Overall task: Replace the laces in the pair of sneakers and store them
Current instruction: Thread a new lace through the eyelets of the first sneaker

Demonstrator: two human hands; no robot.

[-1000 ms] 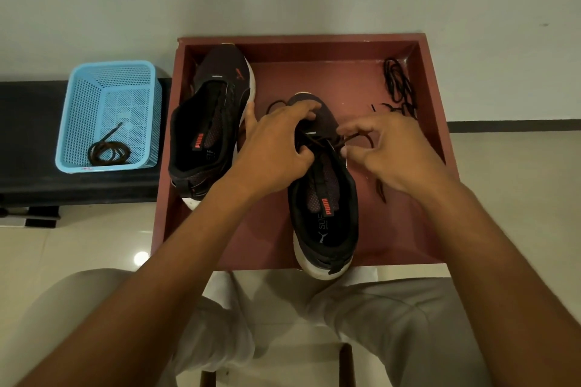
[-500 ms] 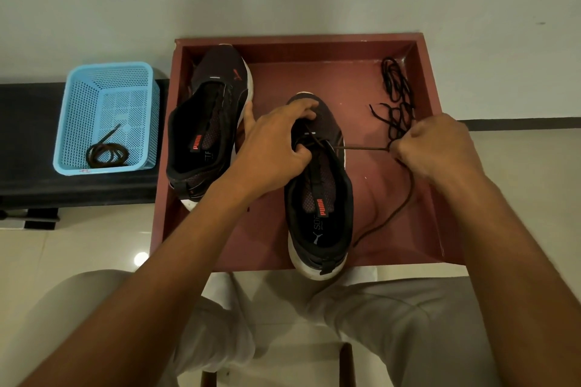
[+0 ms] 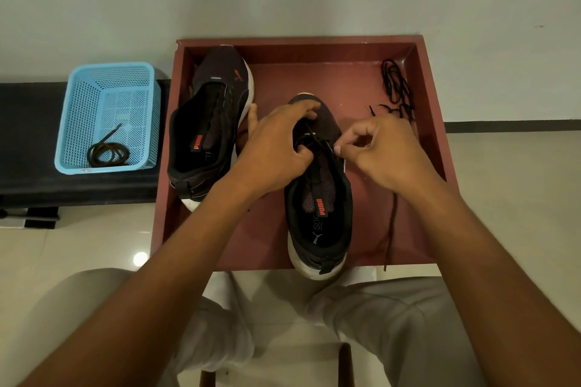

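Two black sneakers with white soles stand in a dark red tray (image 3: 432,97). The left sneaker (image 3: 210,122) has no lace. My left hand (image 3: 276,148) grips the front of the right sneaker (image 3: 320,217), fingers curled over its toe and thumb at the eyelets. My right hand (image 3: 383,148) pinches a dark lace (image 3: 391,229) at the shoe's right eyelets; the lace's free end trails down past the tray's front edge. Another black lace (image 3: 394,85) lies bundled in the tray's far right corner.
A light blue plastic basket (image 3: 107,116) holding a coiled dark lace (image 3: 108,152) sits on a black bench (image 3: 28,141) to the left. A pale wall rises behind the tray. My knees in light trousers (image 3: 393,324) are below it, over a tiled floor.
My right hand had pulled the lace out taut to the right, and has now come back to the shoe's eyelets. My left hand stayed on the shoe.
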